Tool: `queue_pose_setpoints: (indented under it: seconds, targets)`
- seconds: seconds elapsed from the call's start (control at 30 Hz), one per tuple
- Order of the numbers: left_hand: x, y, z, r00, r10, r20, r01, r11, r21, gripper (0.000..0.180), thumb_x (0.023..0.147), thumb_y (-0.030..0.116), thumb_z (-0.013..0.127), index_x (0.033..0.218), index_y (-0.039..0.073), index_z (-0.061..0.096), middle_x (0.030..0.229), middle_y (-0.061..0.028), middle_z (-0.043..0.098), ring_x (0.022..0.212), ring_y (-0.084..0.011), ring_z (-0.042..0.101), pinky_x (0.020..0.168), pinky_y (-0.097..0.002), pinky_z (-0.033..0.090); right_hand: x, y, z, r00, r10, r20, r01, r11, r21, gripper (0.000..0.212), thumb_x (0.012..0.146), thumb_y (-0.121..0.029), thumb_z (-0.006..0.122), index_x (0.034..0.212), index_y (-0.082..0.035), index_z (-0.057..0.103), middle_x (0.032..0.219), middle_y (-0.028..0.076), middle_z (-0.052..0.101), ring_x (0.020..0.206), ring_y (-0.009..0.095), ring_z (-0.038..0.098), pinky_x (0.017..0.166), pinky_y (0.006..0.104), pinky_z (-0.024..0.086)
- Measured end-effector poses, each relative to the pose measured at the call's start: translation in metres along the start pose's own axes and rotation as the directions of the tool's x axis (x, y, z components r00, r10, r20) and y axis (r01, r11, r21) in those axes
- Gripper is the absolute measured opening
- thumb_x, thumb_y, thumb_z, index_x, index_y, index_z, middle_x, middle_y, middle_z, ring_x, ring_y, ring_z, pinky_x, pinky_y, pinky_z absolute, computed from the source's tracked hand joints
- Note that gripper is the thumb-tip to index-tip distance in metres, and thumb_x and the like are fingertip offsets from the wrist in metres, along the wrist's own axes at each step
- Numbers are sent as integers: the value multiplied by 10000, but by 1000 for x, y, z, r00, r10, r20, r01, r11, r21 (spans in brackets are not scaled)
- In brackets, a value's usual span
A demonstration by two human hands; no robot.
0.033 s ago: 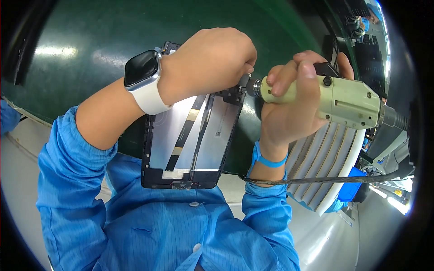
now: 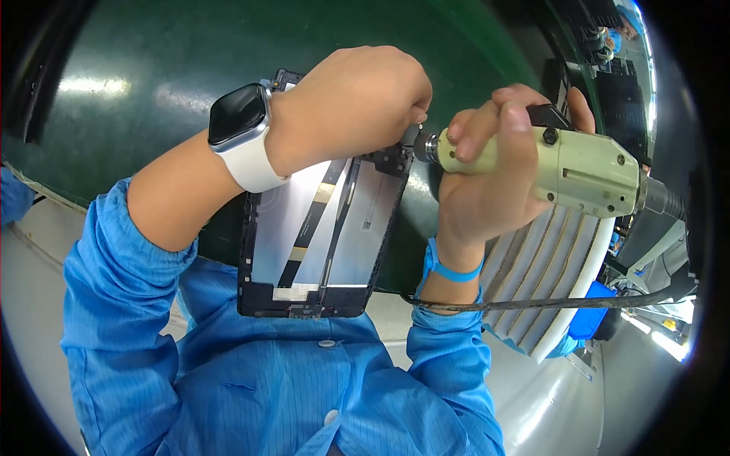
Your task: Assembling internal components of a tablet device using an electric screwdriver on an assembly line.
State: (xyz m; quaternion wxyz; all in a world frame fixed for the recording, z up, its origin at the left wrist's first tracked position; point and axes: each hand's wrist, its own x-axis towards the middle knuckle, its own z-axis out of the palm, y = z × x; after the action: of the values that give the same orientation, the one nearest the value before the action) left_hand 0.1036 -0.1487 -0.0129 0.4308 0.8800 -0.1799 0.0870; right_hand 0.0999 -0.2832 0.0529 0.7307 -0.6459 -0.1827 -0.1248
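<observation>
In front of my body is an opened tablet (image 2: 304, 251), its inside showing a silvery back, dark ribbon cables and a black frame. My left hand (image 2: 357, 95), with a white-strapped watch on the wrist, bends across the tablet's far end. Its fingers are curled in, and what they pinch, if anything, is hidden. My right hand (image 2: 490, 167) is wrapped round a pale green electric screwdriver (image 2: 593, 171), held almost level. The screwdriver's metal nose points left, close to my left fingertips and the tablet's far right corner. Its tip cannot be made out clearly.
The tablet is over a dark green tabletop (image 2: 167, 45). White cardboard dividers (image 2: 540, 273) stand to the right, with a blue bin (image 2: 591, 311) beyond. A black cable (image 2: 525, 304) crosses my right forearm. Another person (image 2: 627, 23) is at the far right.
</observation>
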Motion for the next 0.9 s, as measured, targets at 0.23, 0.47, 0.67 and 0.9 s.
queue_pose_setpoints:
  seconds: [0.23, 0.47, 0.67, 0.9]
  targets:
    - [6, 1, -4, 998, 57, -20, -57, 998, 16, 90, 818, 108, 670, 861, 38, 706, 827, -122, 648, 819, -345, 625, 720, -428, 507, -1, 5, -5, 995, -73, 72, 62, 989, 137, 620, 846, 76, 629, 1381, -24, 333, 952, 174, 635, 561, 125, 535, 512, 273, 486]
    - [-1, 13, -4, 999, -22, 48, 25, 998, -62, 73, 795, 128, 669, 781, 58, 686, 807, -121, 616, 814, -347, 620, 716, -449, 501, -15, 6, -8, 997, 13, 70, -28, 978, 208, 596, 842, 78, 660, 1364, -2, 385, 994, 127, 630, 802, 117, 609, 692, 242, 520]
    - [-14, 38, -17, 986, 2, 164, -38, 975, 218, 136, 792, 102, 671, 925, 82, 693, 982, -91, 644, 987, -311, 592, 797, -387, 494, -10, 5, -21, 995, 30, 93, -53, 965, 259, 474, 831, 91, 672, 1261, 54, 475, 945, 80, 622, 844, 114, 631, 715, 250, 531]
    - [-47, 47, -21, 978, 140, 155, -193, 890, 413, 411, 791, 208, 743, 1189, 127, 681, 1407, -123, 511, 1250, -340, 491, 1064, -493, 386, 15, -19, -56, 997, 76, -33, -64, 962, 266, 494, 871, -45, 620, 1315, 42, 421, 992, 207, 661, 665, 205, 655, 682, 333, 556]
